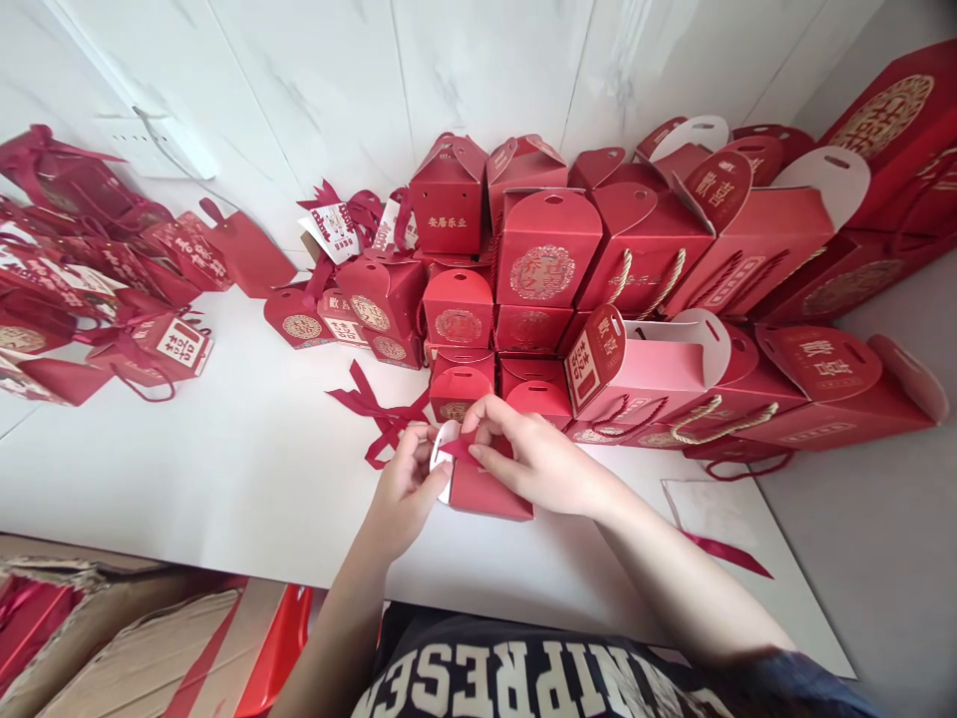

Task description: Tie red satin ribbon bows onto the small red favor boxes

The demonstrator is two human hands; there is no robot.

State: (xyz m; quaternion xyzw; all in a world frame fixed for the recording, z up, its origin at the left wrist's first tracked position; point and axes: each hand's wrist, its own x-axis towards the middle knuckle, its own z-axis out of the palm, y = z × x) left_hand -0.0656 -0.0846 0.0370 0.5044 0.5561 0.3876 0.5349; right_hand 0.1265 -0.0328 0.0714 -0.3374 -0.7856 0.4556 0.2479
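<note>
A small red gift box (493, 496) lies on the white table in front of me, its white-lined end flap (443, 461) facing left. My left hand (410, 486) grips that flap, thumb on the near side and fingers behind it. Above the box, my right hand (523, 454) pinches the end of a dark red ribbon (458, 448) close to the flap's slot. Whether the ribbon passes through the slot I cannot tell. More loose ribbon (381, 409) trails on the table beyond my left hand.
Stacked red gift boxes (549, 249) crowd the back and right, against the tiled wall (478, 70). Other ribboned boxes (150, 349) sit at the left. A clear packet (710, 509) and a ribbon piece (729, 553) lie at right. Cardboard cartons (142, 658) stand below the table's front edge.
</note>
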